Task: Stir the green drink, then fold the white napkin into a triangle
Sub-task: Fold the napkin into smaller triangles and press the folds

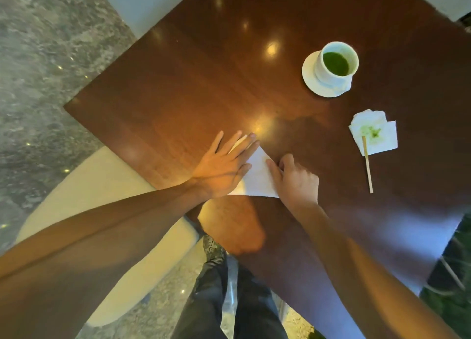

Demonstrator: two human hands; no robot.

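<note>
Stirring looks done from where I'm watching: the wooden stir stick (367, 164) is lying off to the right on the bench (178, 83) across a green-stained napkin (374, 134), well apart from the cup of green drink (336, 63) on its saucer (312, 81). The white napkin (257, 178) sits at the near edge, already a triangle. My left hand (221, 165) is flat with fingers spread on its left side, right hand (293, 180) curled with fingertips pressing the right edge, neither gripping, so I'd say only creasing is left.
</note>
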